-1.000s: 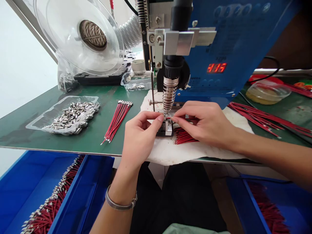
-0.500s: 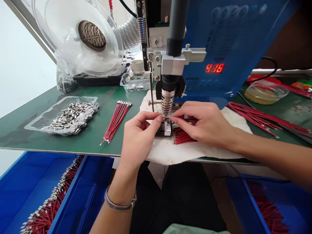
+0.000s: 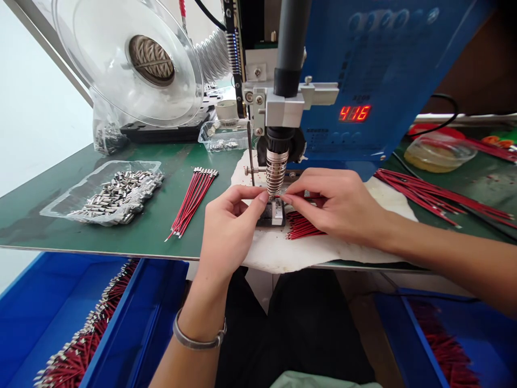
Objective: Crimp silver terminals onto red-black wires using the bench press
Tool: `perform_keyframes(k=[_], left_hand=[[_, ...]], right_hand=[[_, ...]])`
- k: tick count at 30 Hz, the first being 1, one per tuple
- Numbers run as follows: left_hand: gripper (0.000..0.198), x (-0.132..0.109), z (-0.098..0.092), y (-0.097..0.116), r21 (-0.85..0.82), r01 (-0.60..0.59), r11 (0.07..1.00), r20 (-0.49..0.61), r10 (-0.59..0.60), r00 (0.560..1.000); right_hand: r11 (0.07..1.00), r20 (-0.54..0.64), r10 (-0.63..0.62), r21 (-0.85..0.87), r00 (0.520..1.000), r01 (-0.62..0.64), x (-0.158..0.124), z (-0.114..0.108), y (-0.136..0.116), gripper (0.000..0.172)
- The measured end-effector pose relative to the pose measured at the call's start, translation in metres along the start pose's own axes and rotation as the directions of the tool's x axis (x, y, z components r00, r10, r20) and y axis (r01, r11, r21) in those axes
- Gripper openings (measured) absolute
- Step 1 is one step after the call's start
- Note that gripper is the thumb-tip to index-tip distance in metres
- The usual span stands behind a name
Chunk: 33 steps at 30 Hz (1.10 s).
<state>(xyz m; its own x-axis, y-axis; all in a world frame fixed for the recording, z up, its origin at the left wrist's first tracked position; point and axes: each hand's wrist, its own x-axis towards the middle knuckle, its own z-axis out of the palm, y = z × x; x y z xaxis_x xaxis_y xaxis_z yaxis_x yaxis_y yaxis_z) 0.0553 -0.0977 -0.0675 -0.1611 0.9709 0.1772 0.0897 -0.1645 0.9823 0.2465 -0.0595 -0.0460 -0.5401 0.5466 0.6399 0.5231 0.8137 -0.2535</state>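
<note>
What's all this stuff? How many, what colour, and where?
machine: one, blue, behind the hands
number display: one, red, on the machine
tool with spring: one, silver and black, above the hands
round hood: one, clear, upper left
wires: too many to count, red, on table and in bins
metal pieces: too many to count, silver, mostly left tray
trays: two, clear, left and middle back
tub: one, clear, back right
bins: at least two, blue, below the table
cloth: one, white, under the hands
table: one, green, mid-picture
left hand: one, bare, pinched by the tool's tip
right hand: one, bare, pinching a wire
</note>
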Motion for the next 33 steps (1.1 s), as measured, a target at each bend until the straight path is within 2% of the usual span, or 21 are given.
perform_keyframes(k=[24, 33], left_hand=[[0.017, 0.0004, -0.0003, 0.0001, 0.019, -0.015, 1.0, 0.0, 0.015, 1.0], [0.025, 0.0001, -0.0004, 0.0013, 0.041, -0.055, 0.998, 0.002, 0.055, 0.998]], right_hand=[[1.0, 0.023, 0.009, 0.001, 1.0, -0.009, 0.0007, 0.0006, 0.0029, 0.012], [0.994, 0.016, -0.098, -0.038, 0.995, 0.099, 0.0003, -0.0025, 0.0069, 0.013]])
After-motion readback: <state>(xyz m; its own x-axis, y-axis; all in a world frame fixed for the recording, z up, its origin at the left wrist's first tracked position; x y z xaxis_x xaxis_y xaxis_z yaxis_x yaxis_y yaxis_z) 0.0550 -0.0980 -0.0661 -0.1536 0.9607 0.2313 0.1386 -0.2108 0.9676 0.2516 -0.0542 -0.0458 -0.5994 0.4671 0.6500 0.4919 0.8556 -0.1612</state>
